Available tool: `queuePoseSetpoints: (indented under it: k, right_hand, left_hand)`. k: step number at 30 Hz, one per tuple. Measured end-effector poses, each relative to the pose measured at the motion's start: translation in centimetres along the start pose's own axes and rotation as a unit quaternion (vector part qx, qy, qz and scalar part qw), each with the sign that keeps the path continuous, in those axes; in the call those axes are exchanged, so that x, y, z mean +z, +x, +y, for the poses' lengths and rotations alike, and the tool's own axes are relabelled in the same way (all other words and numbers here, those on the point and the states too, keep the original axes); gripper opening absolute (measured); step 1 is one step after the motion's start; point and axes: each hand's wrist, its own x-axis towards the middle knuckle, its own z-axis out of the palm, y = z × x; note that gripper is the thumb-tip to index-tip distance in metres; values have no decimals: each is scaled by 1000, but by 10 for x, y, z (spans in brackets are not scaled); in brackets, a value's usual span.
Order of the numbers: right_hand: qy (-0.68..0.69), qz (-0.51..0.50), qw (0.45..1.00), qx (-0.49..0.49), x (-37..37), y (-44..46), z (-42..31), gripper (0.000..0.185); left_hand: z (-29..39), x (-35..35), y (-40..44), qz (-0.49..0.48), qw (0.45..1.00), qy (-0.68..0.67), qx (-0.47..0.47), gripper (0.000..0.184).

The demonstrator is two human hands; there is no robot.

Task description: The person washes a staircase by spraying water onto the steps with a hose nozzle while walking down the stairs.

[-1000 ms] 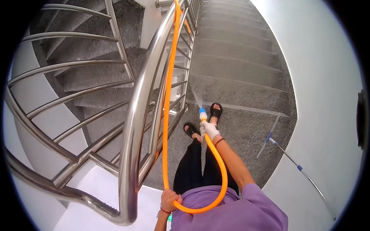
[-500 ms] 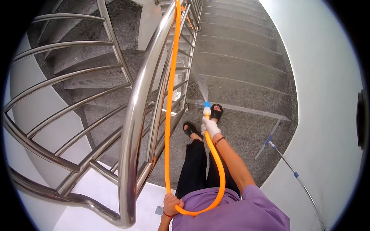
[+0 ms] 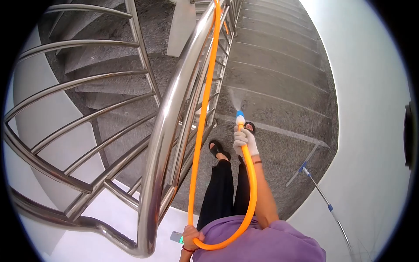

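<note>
Water sprays from a blue-and-white hose nozzle (image 3: 240,117) toward the grey steps. My right hand (image 3: 245,139), in a white glove, is closed around the orange hose just behind that nozzle. My bare left hand (image 3: 192,238) is closed on the same orange hose (image 3: 202,135) at waist height, on the left. Between the two hands the hose hangs in a loop across my purple shirt. From my left hand it runs up along the railing and over its far end. A small flat grey thing with a green patch (image 3: 176,237) shows beside my left hand.
A steel railing (image 3: 159,161) curves along my left. Grey stairs (image 3: 270,78) lie ahead, and more steps (image 3: 109,56) are beyond the railing. A long-handled squeegee (image 3: 321,185) leans by the white wall (image 3: 371,131) on my right. My feet wear black sandals.
The view has shifted slightly. My right hand and the nozzle have moved a little to the right, with the glove's fingers now facing me more. Water still sprays.
</note>
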Motion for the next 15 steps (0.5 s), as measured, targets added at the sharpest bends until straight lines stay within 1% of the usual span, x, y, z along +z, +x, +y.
queuePoseSetpoints:
  k: [2,3,4,6,7,9,10,12,15]
  right_hand:
    - [-97,120,980,127,-3,17,-11,17]
    - [-169,220,953,123,2,25,-7,24]
    - [-244,295,919,97,3,34,1,29]
    - [-359,357,861,50,6,48,17,28]
    - [-365,359,857,53,10,56,25,28]
    - [-469,381,797,30,7,68,40,25]
    - [-455,348,818,59,-2,75,40,20]
    - [-458,363,809,67,-19,85,46,20]
    - [-436,386,813,26,-33,94,56,21]
  left_hand:
    - [4,0,5,-21,999,19,18,27]
    - [7,1,8,-15,1000,16,15,27]
    - [8,2,11,-16,1000,9,14,26]
    - [11,5,9,-12,1000,-1,8,26]
    - [13,9,9,-9,1000,-14,0,26]
    - [11,13,6,-5,1000,-27,-10,25]
    - [11,15,5,2,999,-34,-10,25]
    - [8,16,1,5,999,-48,-16,25]
    - [1,9,5,16,999,-41,-15,26]
